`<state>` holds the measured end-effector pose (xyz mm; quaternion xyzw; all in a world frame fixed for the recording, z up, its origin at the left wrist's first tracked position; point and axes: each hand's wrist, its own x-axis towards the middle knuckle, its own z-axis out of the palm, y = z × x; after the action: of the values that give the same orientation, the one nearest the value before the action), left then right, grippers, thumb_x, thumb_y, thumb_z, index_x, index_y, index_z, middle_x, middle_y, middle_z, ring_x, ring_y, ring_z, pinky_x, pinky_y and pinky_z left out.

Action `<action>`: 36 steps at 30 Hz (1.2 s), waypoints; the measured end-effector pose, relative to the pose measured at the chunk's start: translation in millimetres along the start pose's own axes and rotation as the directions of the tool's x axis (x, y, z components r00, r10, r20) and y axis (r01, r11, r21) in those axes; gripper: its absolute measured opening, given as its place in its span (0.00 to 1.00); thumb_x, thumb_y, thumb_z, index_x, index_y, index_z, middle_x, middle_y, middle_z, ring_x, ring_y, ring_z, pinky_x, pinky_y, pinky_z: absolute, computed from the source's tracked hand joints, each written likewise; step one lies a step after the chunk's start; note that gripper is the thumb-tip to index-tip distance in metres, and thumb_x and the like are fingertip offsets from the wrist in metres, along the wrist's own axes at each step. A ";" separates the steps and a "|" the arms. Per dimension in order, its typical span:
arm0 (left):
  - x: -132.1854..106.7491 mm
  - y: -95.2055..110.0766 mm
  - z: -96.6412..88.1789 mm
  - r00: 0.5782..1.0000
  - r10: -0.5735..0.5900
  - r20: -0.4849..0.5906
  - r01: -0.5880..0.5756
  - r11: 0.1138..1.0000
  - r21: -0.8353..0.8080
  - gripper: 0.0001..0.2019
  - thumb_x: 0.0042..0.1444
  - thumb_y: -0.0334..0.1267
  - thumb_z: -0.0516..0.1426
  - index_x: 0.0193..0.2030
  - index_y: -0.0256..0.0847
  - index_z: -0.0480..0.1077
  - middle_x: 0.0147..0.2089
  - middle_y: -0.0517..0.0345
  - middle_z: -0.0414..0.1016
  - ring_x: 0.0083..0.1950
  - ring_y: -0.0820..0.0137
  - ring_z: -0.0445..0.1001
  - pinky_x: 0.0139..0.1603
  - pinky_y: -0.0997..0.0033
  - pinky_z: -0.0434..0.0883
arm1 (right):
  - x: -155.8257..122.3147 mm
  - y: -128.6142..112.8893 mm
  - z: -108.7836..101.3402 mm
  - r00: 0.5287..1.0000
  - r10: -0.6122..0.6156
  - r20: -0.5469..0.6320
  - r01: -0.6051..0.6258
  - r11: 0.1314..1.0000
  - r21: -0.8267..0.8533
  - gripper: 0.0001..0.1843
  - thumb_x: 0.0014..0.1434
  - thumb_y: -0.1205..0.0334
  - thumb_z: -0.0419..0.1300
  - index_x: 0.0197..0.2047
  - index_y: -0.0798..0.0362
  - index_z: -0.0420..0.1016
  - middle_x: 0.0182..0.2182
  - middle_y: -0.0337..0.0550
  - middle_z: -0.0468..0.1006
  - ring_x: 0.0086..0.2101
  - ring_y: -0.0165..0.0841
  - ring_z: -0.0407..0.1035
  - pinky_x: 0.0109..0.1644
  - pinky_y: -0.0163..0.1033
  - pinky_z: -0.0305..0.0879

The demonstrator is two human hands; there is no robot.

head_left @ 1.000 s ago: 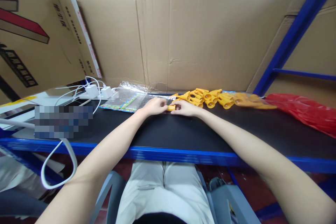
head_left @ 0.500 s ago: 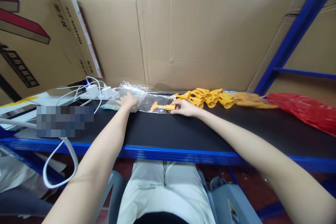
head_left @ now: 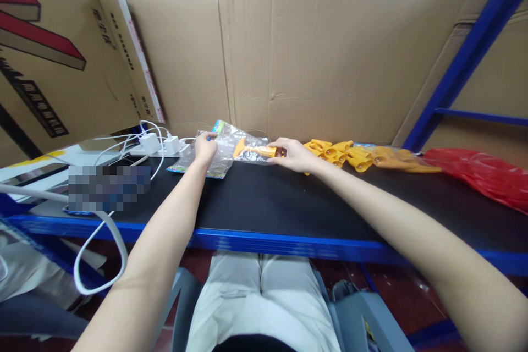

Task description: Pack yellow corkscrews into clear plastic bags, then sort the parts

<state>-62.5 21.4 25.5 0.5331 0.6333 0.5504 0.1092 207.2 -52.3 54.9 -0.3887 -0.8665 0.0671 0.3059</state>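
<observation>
My left hand (head_left: 205, 147) is closed on the upper left end of a clear plastic bag (head_left: 227, 148) with a colourful printed edge, lifting it off the black shelf top (head_left: 289, 203). My right hand (head_left: 292, 154) pinches the bag's right end, around the handle of a yellow plastic toy (head_left: 256, 149) that lies inside the bag. A pile of several more yellow toys (head_left: 342, 152) lies just right of my right hand. More clear bags (head_left: 193, 165) lie flat under the lifted one.
White chargers and cables (head_left: 159, 144) sit at the back left beside a blurred patch. A red plastic bag (head_left: 482, 176) lies at the far right. Cardboard sheets (head_left: 309, 49) wall the back, and a blue shelf post (head_left: 466, 55) rises on the right.
My left hand left the toy, reached left to the bag's far end and gripped it. Both hands then raised the bag with the toy inside, off the shelf top.
</observation>
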 end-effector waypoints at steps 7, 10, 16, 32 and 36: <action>-1.6 19.2 -0.6 0.987 -0.113 -0.112 0.065 0.931 -0.360 0.22 0.43 0.27 0.48 0.44 0.34 0.75 0.38 0.54 0.76 0.29 0.74 0.71 0.31 0.76 0.69 | 2.9 -25.3 -28.7 0.993 -0.115 -0.018 0.113 0.991 -0.067 0.20 0.50 0.56 0.62 0.46 0.57 0.74 0.33 0.44 0.72 0.32 0.30 0.65 0.39 0.36 0.61; -3.9 20.5 -1.0 0.983 -0.143 -0.110 0.091 0.918 -0.386 0.21 0.43 0.27 0.49 0.43 0.34 0.75 0.36 0.54 0.76 0.28 0.75 0.70 0.28 0.78 0.67 | 3.9 -36.6 -33.2 0.996 -0.063 0.061 0.070 0.991 -0.115 0.17 0.49 0.56 0.63 0.41 0.56 0.75 0.30 0.42 0.72 0.30 0.30 0.65 0.36 0.35 0.60; -23.2 22.8 11.4 0.973 -0.049 0.225 0.100 0.970 -0.223 0.20 0.43 0.29 0.53 0.45 0.36 0.75 0.30 0.56 0.77 0.27 0.73 0.71 0.27 0.77 0.66 | -1.2 -35.9 -27.1 0.975 0.196 0.106 -0.174 0.966 -0.193 0.10 0.48 0.58 0.63 0.27 0.57 0.73 0.22 0.40 0.71 0.26 0.30 0.65 0.31 0.34 0.58; -37.8 20.7 23.1 0.863 -0.057 0.502 0.113 0.990 -0.082 0.15 0.43 0.28 0.60 0.41 0.36 0.76 0.41 0.52 0.79 0.38 0.70 0.76 0.36 0.76 0.70 | -27.6 7.0 20.0 0.990 0.088 0.109 -0.098 0.991 0.095 0.24 0.51 0.53 0.63 0.50 0.55 0.73 0.48 0.49 0.74 0.49 0.38 0.67 0.54 0.43 0.62; -37.2 18.6 21.0 0.817 -0.089 0.570 0.220 0.962 -0.165 0.15 0.43 0.30 0.61 0.41 0.35 0.75 0.41 0.51 0.78 0.39 0.71 0.75 0.39 0.76 0.70 | -25.7 21.5 27.9 0.996 0.065 0.066 -0.074 0.986 0.152 0.21 0.50 0.57 0.63 0.48 0.53 0.74 0.48 0.48 0.74 0.51 0.39 0.66 0.56 0.45 0.60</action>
<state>-21.8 0.8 16.2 0.6010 0.5493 0.4278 0.3924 217.7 -52.4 12.6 -0.3917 -0.8535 0.1565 0.3058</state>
